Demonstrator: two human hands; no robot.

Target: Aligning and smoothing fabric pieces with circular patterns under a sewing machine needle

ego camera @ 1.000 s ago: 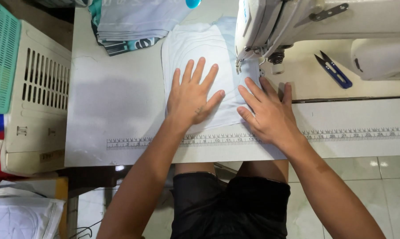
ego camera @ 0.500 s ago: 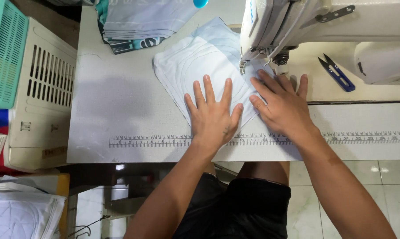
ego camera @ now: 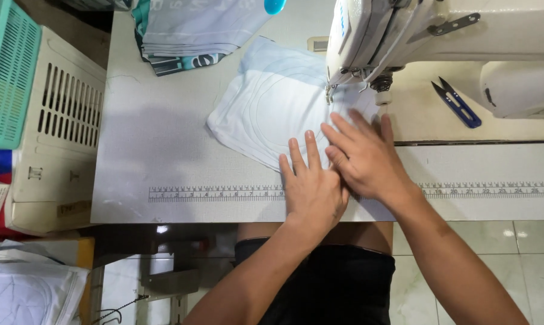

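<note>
Both hands lay flat and open: the left hand point(ego camera: 313, 186) and right hand point(ego camera: 363, 157) pressed the pale quilted cloth point(ego camera: 272, 111) at centre frame, feeding it beneath the sewing machine point(ego camera: 416, 36). The stitching step seemed underway; the next move called for steady guiding along the curved seams.

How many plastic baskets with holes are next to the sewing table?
2. A green basket sits at the far left edge, and a cream basket stands beside it, against the table. More may be hidden out of view on the left.
</note>
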